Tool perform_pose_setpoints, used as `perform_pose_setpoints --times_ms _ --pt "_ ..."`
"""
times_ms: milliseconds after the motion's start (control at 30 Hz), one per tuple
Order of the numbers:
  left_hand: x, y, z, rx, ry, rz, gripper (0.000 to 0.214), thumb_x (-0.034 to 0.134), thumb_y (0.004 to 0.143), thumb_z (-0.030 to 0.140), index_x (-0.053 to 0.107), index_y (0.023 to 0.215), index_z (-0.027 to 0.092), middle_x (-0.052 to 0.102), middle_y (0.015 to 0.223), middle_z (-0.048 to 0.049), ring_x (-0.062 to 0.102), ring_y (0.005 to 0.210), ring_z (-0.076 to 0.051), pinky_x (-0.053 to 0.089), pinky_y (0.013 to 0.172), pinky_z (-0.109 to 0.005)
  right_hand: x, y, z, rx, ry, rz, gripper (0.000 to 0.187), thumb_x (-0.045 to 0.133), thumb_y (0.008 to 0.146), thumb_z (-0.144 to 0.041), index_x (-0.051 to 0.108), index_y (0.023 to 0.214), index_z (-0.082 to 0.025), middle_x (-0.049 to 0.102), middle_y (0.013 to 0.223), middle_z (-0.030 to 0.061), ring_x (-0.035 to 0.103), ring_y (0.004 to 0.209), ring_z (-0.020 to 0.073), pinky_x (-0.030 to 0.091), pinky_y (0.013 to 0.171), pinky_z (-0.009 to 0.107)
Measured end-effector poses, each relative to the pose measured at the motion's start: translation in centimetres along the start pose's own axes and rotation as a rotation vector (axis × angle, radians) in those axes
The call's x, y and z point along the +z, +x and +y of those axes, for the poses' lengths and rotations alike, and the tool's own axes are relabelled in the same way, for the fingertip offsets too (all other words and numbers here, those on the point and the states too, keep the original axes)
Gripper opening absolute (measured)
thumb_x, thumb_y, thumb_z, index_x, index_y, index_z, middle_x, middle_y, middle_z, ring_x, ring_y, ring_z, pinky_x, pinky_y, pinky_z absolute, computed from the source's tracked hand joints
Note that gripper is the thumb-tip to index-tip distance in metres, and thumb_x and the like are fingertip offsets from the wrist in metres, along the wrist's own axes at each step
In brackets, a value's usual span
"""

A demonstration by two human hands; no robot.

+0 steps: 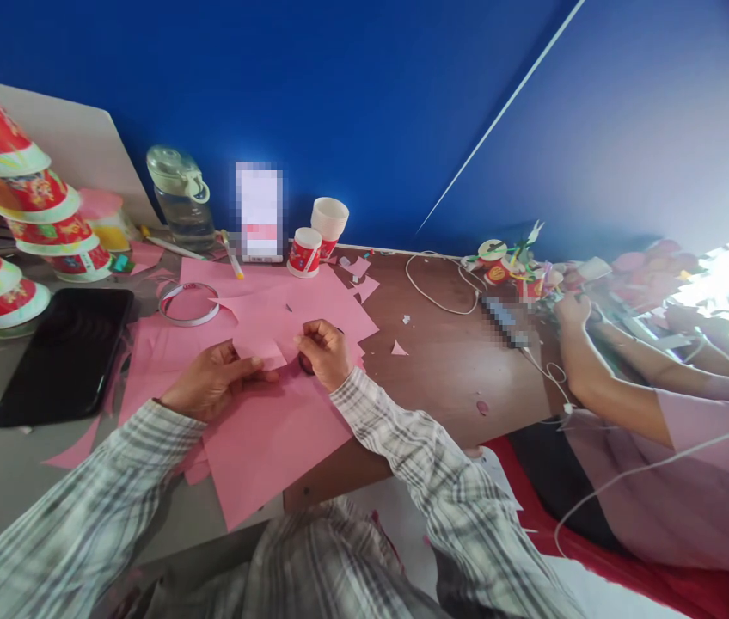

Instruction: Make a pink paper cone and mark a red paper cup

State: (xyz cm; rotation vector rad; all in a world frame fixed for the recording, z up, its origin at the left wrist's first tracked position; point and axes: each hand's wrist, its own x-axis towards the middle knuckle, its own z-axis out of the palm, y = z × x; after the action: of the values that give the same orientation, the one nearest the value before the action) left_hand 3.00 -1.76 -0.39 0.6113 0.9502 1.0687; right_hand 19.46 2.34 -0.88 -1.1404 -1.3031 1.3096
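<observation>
A small piece of pink paper is between my two hands, above larger pink sheets on the table. My left hand pinches its lower left edge between thumb and fingers. My right hand is closed in a pinch at the right end of the same piece. Under the right fingers shows part of a dark, rounded loop; its kind is mostly hidden by the hand. A white tape ring lies on the pink sheets beyond my left hand.
Stacked red-and-white paper cups stand at left, near a black phone. Behind are a water bottle, a propped lit phone and two cups. Paper scraps dot the table. Another person's arm is at right.
</observation>
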Motion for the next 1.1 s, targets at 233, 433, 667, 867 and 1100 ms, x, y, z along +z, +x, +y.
perform_pose_setpoints --times_ms 233,433,667,867,1100 --pt "0.8 0.2 -0.4 0.115 0.154 0.101 0.008 0.056 0.064 0.013 0.057 0.071 0.008 0.059 0.055 0.0023 0.060 0.056 -0.017 0.049 0.053 -0.032 0.6 -0.8 -0.6 0.040 -0.008 0.009 0.024 0.060 0.064 -0.033 0.051 0.076 -0.014 0.046 0.046 -0.0070 0.038 0.035 0.0048 0.031 0.036 0.016" --pt "2.3 -0.6 -0.2 0.115 0.229 0.201 0.019 0.065 0.057 0.019 0.060 0.071 0.007 0.059 0.050 -0.0047 0.057 0.047 -0.017 0.048 0.047 -0.031 1.0 -1.4 -0.8 0.044 -0.032 -0.011 0.020 0.058 0.066 -0.030 0.051 0.077 -0.014 0.049 0.050 -0.0059 0.042 0.035 0.0050 0.033 0.036 0.016" --pt "1.4 -0.3 -1.1 0.098 0.279 0.179 0.026 0.066 0.055 0.032 0.057 0.059 0.008 0.057 0.046 -0.0090 0.050 0.034 -0.017 0.038 0.030 -0.027 1.2 -1.6 -0.5 0.061 0.060 -0.063 0.026 0.059 0.063 -0.034 0.051 0.079 -0.015 0.050 0.051 -0.0057 0.042 0.035 0.0049 0.034 0.036 0.017" --pt "1.3 -0.4 -0.6 0.093 0.467 0.201 0.030 0.062 0.058 0.037 0.054 0.048 0.010 0.054 0.040 -0.0088 0.043 0.028 -0.011 0.028 0.025 -0.022 1.0 -1.5 -0.5 -0.009 -0.002 -0.071 0.026 0.059 0.065 -0.036 0.053 0.078 -0.014 0.048 0.053 -0.0044 0.042 0.043 0.0054 0.033 0.041 0.017" --pt "1.1 -0.4 0.1 0.350 0.305 0.252 0.014 0.061 0.061 0.027 0.057 0.064 0.014 0.052 0.046 -0.0005 0.042 0.037 -0.007 0.032 0.030 -0.018 0.4 -0.9 -1.0 0.010 0.013 -0.055 0.025 0.057 0.064 -0.034 0.052 0.080 -0.016 0.046 0.055 -0.0047 0.039 0.043 0.0055 0.030 0.041 0.018"
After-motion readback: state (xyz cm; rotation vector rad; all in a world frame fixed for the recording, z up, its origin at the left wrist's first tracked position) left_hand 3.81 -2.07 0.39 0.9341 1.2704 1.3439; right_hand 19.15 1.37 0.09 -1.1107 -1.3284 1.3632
